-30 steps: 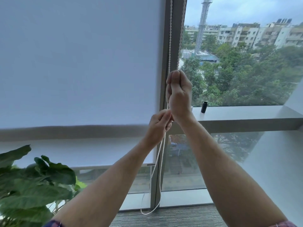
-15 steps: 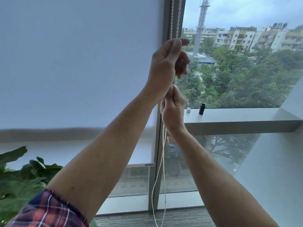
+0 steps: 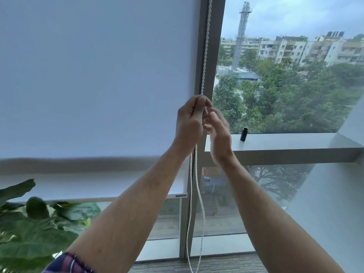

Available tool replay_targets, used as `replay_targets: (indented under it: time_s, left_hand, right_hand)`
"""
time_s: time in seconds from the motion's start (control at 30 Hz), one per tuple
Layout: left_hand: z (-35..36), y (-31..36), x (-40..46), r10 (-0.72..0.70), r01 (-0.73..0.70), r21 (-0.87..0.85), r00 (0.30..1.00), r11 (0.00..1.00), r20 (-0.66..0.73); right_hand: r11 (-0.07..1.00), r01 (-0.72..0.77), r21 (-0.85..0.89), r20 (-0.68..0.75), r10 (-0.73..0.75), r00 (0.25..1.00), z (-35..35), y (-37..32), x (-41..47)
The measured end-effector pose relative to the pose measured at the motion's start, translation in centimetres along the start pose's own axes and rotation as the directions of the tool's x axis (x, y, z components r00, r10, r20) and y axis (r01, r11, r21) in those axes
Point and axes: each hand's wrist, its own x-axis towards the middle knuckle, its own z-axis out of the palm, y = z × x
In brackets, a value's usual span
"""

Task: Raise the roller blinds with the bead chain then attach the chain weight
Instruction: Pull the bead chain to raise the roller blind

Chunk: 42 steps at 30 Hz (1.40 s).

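The white roller blind (image 3: pixel 94 79) covers the left pane, and its bottom bar (image 3: pixel 177 195) hangs well below the sill line. A white bead chain (image 3: pixel 205 46) runs twisted down the dark window post, and its loop (image 3: pixel 194 194) dangles to the floor. My left hand (image 3: pixel 190 123) is closed around the chain in front of the post. My right hand (image 3: pixel 219 133) is just right of it, blurred, fingers loosely apart and holding nothing that I can see. The black cylindrical chain weight (image 3: pixel 244 134) stands upright on the grey ledge, right of both hands.
The grey window ledge (image 3: pixel 285 144) runs right from the post. A large leafy plant (image 3: pixel 29 223) fills the lower left corner. Grey carpet (image 3: pixel 216 265) lies below the window. A slanted white wall (image 3: pixel 334 203) closes the right side.
My left hand went up from below the right hand, took the chain high, and has come down with it. My right hand has loosened its fist off the chain.
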Motion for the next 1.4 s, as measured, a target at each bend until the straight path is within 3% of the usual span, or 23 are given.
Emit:
replay_targets:
  time_s: [0.23, 0.43, 0.63, 0.77, 0.9, 1.0, 1.07, 1.3, 1.4]
  left_hand:
    - [-0.4, -3.5, -2.7, -0.129, 0.130, 0.041, 0.992, 0.991, -0.015]
    - [-0.6, -4.3, -3.8, -0.164, 0.162, 0.091, 0.986, 0.983, 0.010]
    - [-2.3, -3.8, -3.1, -0.197, 0.186, 0.084, 0.968, 0.979, 0.158]
    - [-2.6, -2.4, -1.8, -0.184, 0.184, 0.006, 0.978, 0.983, 0.097]
    - [-1.8, 0.3, 0.5, -0.052, 0.061, -0.104, 0.995, 0.993, 0.082]
    - [-0.2, 2.6, 2.5, 0.023, -0.014, -0.075, 0.992, 0.997, 0.122]
    - [0.7, 3.1, 3.3, 0.035, -0.031, -0.059, 0.996, 0.998, 0.080]
    - [1.6, 2.8, 2.5, 0.053, -0.054, -0.049, 0.998, 0.997, -0.021]
    - [1.6, 3.0, 2.6, 0.058, -0.059, -0.037, 0.997, 0.998, -0.043]
  right_hand:
    - [0.993, 0.092, 0.075, -0.057, -0.088, 0.994, 2.2, -5.9, 4.5]
    - [0.988, 0.151, 0.015, -0.125, -0.148, 0.981, 3.9, -5.3, 4.7]
    - [0.972, 0.213, -0.098, -0.137, -0.225, 0.965, 3.4, -3.5, 3.8]
    - [0.979, 0.149, -0.139, -0.149, -0.169, 0.974, 2.9, -0.4, 1.4]
    - [0.985, 0.071, -0.154, -0.132, -0.092, 0.987, 2.1, 2.4, -0.5]
    - [0.988, 0.015, -0.152, -0.133, -0.036, 0.990, 2.0, 3.4, -1.5]
    - [0.989, 0.017, -0.146, -0.129, -0.037, 0.991, 2.0, 3.5, -2.1]
    - [0.993, -0.091, 0.069, -0.002, 0.091, 0.996, 1.6, 2.7, -2.2]
    - [0.990, -0.055, 0.129, -0.008, 0.057, 0.998, 1.1, 1.8, -1.2]
